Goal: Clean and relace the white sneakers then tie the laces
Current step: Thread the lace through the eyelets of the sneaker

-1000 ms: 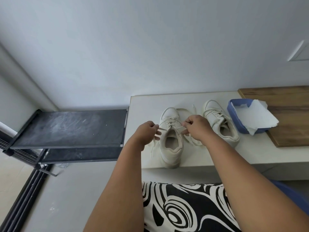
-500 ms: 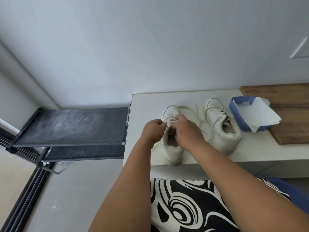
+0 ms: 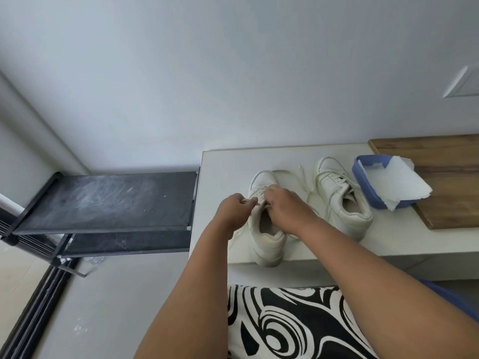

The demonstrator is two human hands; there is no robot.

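While two hands [image 3: 261, 208] meet, two sneakers [image 3: 342, 195], one bench [image 3: 223, 161].

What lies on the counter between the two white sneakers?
In the head view, loose lace ends trail across the pale counter between the near sneaker and the far sneaker; otherwise bare counter.

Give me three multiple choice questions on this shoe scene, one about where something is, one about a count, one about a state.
1. Where is the blue tray?
A. right of both sneakers
B. on the black rack
C. on the floor

2. How many sneakers are on the white bench?
A. one
B. two
C. three

3. What are the hands doing?
A. resting apart
B. wiping the wooden board
C. working laces together

Answers: 1 A, it sits beside the right sneaker. 2 B, only a pair shows. 3 C, left hand and right hand meet over the left sneaker.
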